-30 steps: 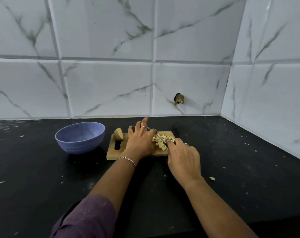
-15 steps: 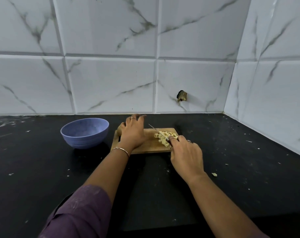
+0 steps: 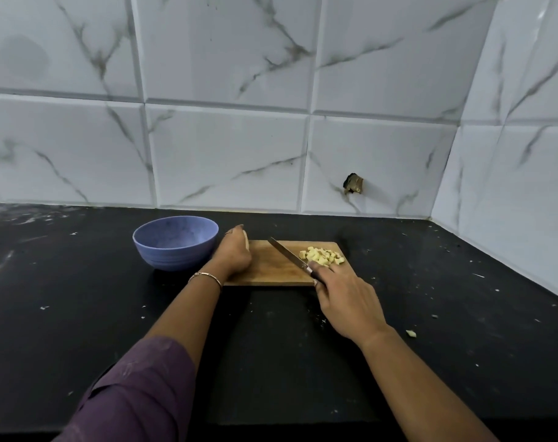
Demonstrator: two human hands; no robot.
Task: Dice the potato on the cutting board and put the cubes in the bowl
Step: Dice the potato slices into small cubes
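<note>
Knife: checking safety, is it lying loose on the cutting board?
No, the right hand grips the knife by its handle, blade angled over the cutting board.

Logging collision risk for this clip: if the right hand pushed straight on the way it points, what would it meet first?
Its knife leads up-left over bare cutting board, so the right hand would likely first meet the left hand gripping the potato piece; depth is unclear.
</note>
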